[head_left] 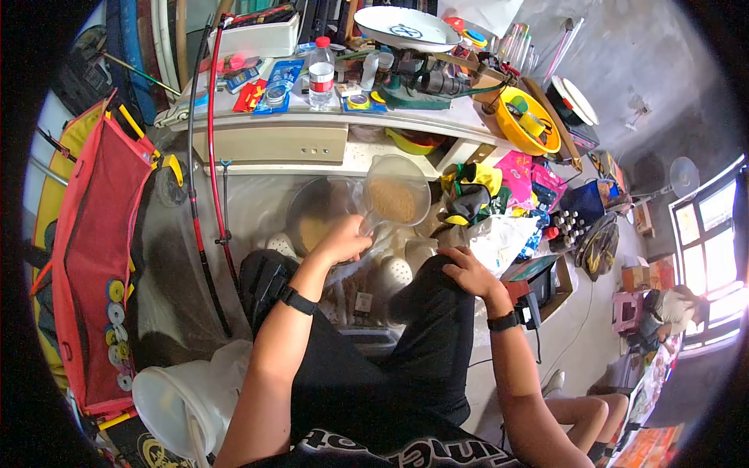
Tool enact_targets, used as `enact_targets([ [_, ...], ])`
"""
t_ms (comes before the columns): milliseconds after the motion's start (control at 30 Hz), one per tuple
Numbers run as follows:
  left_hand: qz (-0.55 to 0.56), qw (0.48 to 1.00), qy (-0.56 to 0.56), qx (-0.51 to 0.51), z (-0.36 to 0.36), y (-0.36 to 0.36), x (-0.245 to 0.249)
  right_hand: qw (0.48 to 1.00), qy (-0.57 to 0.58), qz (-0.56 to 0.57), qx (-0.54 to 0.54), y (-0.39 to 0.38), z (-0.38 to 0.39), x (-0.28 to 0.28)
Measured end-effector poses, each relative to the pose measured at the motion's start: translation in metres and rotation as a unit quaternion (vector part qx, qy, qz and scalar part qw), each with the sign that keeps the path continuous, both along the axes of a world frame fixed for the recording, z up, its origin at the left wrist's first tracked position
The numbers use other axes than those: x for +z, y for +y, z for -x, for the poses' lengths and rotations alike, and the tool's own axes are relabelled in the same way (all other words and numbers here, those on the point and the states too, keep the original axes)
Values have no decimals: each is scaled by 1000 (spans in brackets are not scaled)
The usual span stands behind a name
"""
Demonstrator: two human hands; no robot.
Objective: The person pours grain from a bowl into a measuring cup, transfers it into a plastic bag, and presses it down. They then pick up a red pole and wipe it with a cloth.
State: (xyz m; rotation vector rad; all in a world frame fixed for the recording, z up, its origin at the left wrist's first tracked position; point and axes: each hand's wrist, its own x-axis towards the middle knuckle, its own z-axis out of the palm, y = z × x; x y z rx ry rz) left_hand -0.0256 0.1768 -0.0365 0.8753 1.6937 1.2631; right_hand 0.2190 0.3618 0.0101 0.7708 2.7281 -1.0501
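My left hand (343, 240) is closed around the handle of a clear plastic measuring jug (388, 166). Tan granular material (392, 200) lies in the jug. Beside and partly below it, a round basin (328, 189) on the floor holds similar pale tan material; my hand hides part of its near side. My right hand (466, 271) rests on my right knee, fingers spread, with nothing in them. Below the jug, between my legs, the white perforated shoe (397, 271) shows.
Ahead stands a desk (437, 121) with a water bottle (321, 74), an enamel basin (407, 30) and a yellow basin (529, 121). Fishing rods lean at left near a red bag (97, 257). A white bucket (168, 405) is at lower left. Another person sits far right.
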Motion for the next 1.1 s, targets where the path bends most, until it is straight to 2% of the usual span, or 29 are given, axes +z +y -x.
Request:
enact_targets([
  [233, 2, 1000, 17, 2, -1, 1, -2, 997, 25, 66, 40, 12, -7, -2],
  [467, -4, 1000, 15, -9, 0, 2, -4, 998, 14, 45, 42, 9, -4, -5],
  [567, 1, 1000, 13, -8, -1, 2, 1, 999, -1, -3, 43, -2, 1, -2],
  [633, 1, 1000, 14, -8, -2, 2, 1, 993, -18, -114, 22, -14, 3, 0],
  [733, -3, 1000, 20, -10, 0, 2, -2, 983, -61, -172, -2, -33, 8, 13],
  [867, -6, 1000, 25, -11, 0, 2, -8, 986, -1, -168, 19, -18, 4, -3],
  [933, -5, 1000, 27, -11, 0, 1, -5, 999, 9, -51, 11, -6, 5, -5],
  [1033, -8, 1000, 28, -6, 1, -1, -5, 999, 18, 8, 40, 8, 3, -2],
  [1100, -14, 1000, 27, -4, 1, -2, -5, 999, 11, 6, 50, 8, 3, 0],
])
